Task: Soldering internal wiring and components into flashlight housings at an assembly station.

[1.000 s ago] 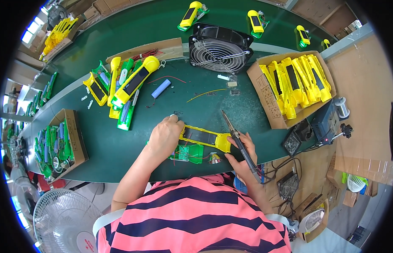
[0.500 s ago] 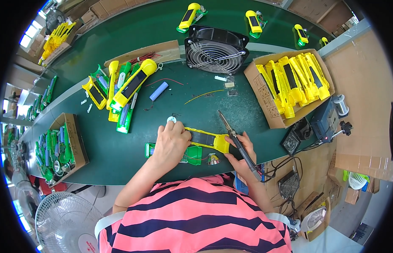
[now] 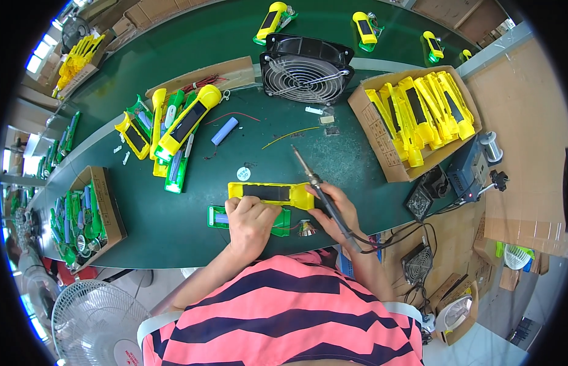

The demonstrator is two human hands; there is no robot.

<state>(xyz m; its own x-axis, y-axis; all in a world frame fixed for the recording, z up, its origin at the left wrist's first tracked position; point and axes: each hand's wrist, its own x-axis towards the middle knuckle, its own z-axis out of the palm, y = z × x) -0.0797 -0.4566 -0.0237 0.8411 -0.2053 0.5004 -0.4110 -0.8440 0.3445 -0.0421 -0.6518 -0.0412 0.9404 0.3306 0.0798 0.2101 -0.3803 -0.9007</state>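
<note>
A yellow plastic flashlight casing (image 3: 301,196) with a dark panel lies crosswise in front of me. My left hand (image 3: 250,226) is closed, its curled fingers gripping the casing's near edge. In my right hand (image 3: 340,210) is a soldering iron (image 3: 330,207), its tip pointing up and left, away from the casing. That hand's fingers also touch the casing's right end. Below lies an open green casing half (image 3: 281,223) with a blue battery cell (image 3: 221,218), partly covered by my left hand. A small silver reflector (image 3: 306,229) sits at its right end.
Beyond the casing lie a round white sticker (image 3: 243,174) and a loose blue cell (image 3: 225,130). Flashlights (image 3: 189,122) are piled at left. A black fan (image 3: 306,73) stands at the back. Boxes hold yellow casings (image 3: 418,116) and green parts (image 3: 86,216). The iron's cord (image 3: 394,238) trails right.
The yellow casing has shifted left and turned level. My left hand has come down from near the sticker to the casing's near edge. The right hand and soldering iron have moved left.
</note>
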